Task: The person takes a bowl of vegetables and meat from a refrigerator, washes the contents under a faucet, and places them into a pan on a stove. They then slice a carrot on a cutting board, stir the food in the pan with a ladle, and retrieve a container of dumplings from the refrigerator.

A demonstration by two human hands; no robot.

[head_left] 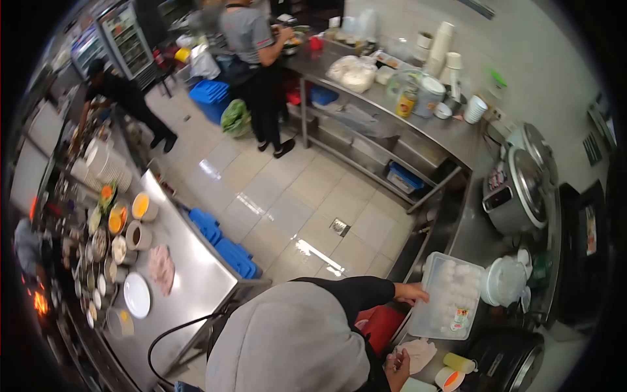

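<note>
Your tray (452,297) is clear plastic, filled with white rounds (457,281), and there is a red-and-green label (460,318) inside. The sleeve (366,291) reaching it is black. Below the tray, the cloth (418,353) is pale pink and the bottle (459,361) is yellow. Right of the tray, the tub (503,281) is white. Above the tray, the cooker (519,189) is silver. Far left of it, the crates (225,245) are blue.

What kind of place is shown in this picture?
Most likely a restaurant or canteen kitchen. Long steel worktables line a tiled floor, a large rice cooker stands on the counter, and stacked plates sit beside bowls of sauce.
</note>
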